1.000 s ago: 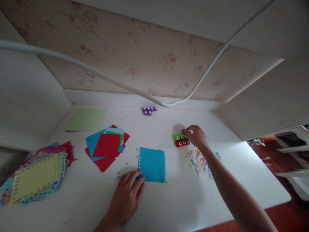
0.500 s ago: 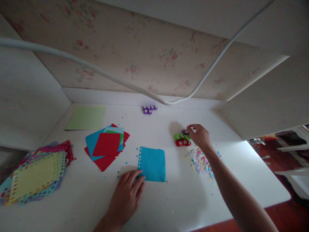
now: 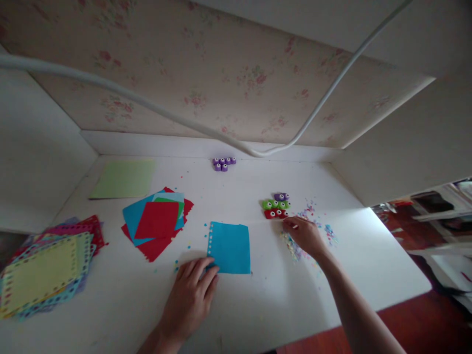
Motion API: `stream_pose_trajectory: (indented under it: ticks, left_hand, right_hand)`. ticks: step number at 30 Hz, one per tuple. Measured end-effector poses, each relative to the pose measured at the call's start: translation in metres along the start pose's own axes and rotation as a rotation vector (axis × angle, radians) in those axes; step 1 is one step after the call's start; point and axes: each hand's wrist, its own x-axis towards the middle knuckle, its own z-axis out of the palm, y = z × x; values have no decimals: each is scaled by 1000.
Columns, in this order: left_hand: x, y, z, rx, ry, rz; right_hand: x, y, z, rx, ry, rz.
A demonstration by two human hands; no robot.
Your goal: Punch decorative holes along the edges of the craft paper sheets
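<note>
My left hand (image 3: 190, 300) lies flat on the white table (image 3: 258, 305), fingers spread, with its fingertips pressing the near left corner of a blue paper square (image 3: 229, 247) that has a row of holes punched along its left edge. My right hand (image 3: 305, 236) hovers low over a pile of coloured paper confetti (image 3: 313, 221), fingers loosely stretched toward the punches and holding nothing I can see. Just beyond its fingertips sit small craft punches in rows: red (image 3: 276, 214), green (image 3: 271, 204) and purple (image 3: 280, 196).
A second cluster of purple punches (image 3: 223, 163) sits by the back wall. A pale green sheet (image 3: 123, 178), a pile of red and blue squares (image 3: 157, 221) and a stack of punched-edge sheets (image 3: 47, 265) lie to the left. A white cable (image 3: 184, 123) hangs overhead.
My right hand has let go of the purple punch beside the green ones and drawn back toward me, over the confetti. My left hand has stayed on the blue paper.
</note>
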Motion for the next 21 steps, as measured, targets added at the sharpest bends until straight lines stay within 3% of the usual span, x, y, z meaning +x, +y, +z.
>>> stream_pose_trajectory:
  ticks: [8,15,21]
  left_hand:
    - [1,0,-1,8,2,6]
    - [1,0,-1,11,-1,15]
    - [1,0,-1,22,-6,17]
  right_hand:
    - [3,-9,-1,-36,-21,-55]
    - [0,-33,0,-19,-88,-106]
    - [7,-41,8,-17,-61,-106]
